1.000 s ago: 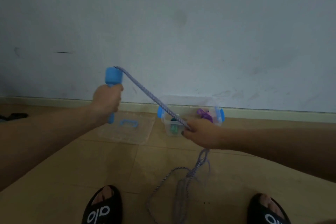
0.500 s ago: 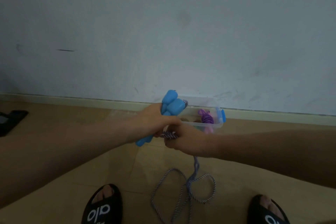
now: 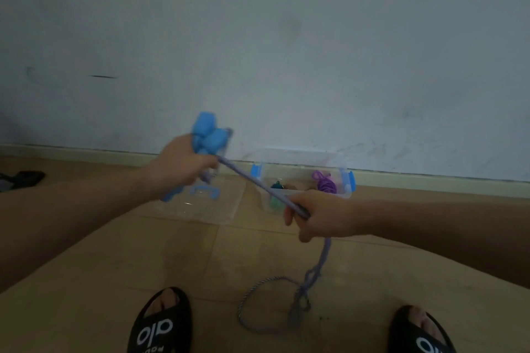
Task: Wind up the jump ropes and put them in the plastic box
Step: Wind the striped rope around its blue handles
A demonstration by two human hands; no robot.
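Head view, single entry. Writing: white lettering on the black slides, reading "olo" upside down on the left slide (image 3: 160, 324) with smaller letters beneath too blurred to read; only part of a letter shows on the right slide (image 3: 421, 335). Surroundings: a pale scuffed wall (image 3: 286, 37) with a short dark mark at left, a light skirting board (image 3: 86, 152) along its foot, tan floor tiles (image 3: 114, 252), and a dark object (image 3: 25, 178) at the far left edge, unidentifiable. A clear lid (image 3: 206, 200) with a blue handle lies flat on the floor, partly hidden by the left forearm. Containers: a clear plastic box (image 3: 344, 180) with blue side latches stands open against the skirting; inside are a coiled purple rope (image 3: 325, 183) at the right end and a dark teal item (image 3: 276, 186) at the left, with the stretched cord crossing in front. Task item: a jump rope with two blue handles (image 3: 209, 135), both clenched together in the left hand (image 3: 180, 166), fingers wrapped round them. The striped lilac cord (image 3: 252, 180) runs taut from the handles down to the right hand (image 3: 321, 215), whose fingers are curled round it; below that hand the slack (image 3: 304, 289) hangs and loops on the floor between the slides.
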